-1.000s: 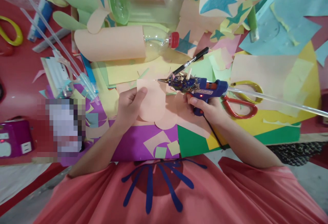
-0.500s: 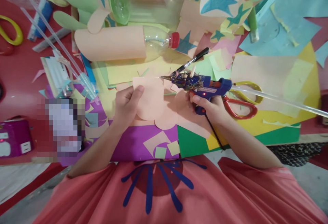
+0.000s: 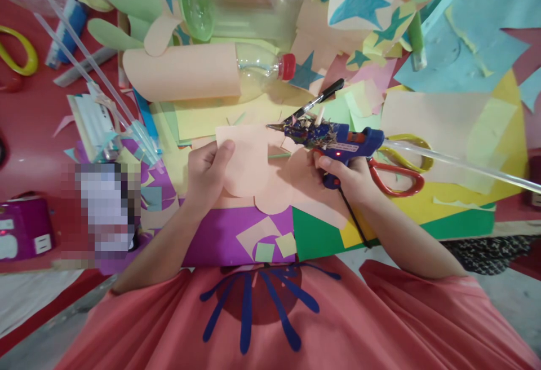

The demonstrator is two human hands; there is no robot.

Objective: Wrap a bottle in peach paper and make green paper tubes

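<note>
Between the thumb and fingers of my left hand point(image 3: 208, 170) is a peach paper piece point(image 3: 245, 161) with a straight top edge and a rounded bottom. My right hand point(image 3: 341, 175) is wrapped around the handle of a blue hot glue gun point(image 3: 329, 137), its red light lit. The gun's metal nozzle points left, at the paper's top right corner. A long clear glue stick point(image 3: 456, 164) sticks out of its back. Beneath the hands lie more peach paper pieces point(image 3: 274, 196). Scissors with red and yellow handles point(image 3: 397, 185) lie just right of the gun.
Beyond my hands lies a plastic bottle point(image 3: 186, 71) wrapped in peach paper, red cap to the right. A black pen point(image 3: 315, 101) lies behind the gun. Loose glue sticks point(image 3: 97, 82) are at left, paper with blue stars point(image 3: 361, 0) at the back, and a purple box point(image 3: 27, 226) at far left.
My left hand has drawn the peach paper slightly left. The glue gun has shifted a little right, so its nozzle sits nearer the paper's top right corner.
</note>
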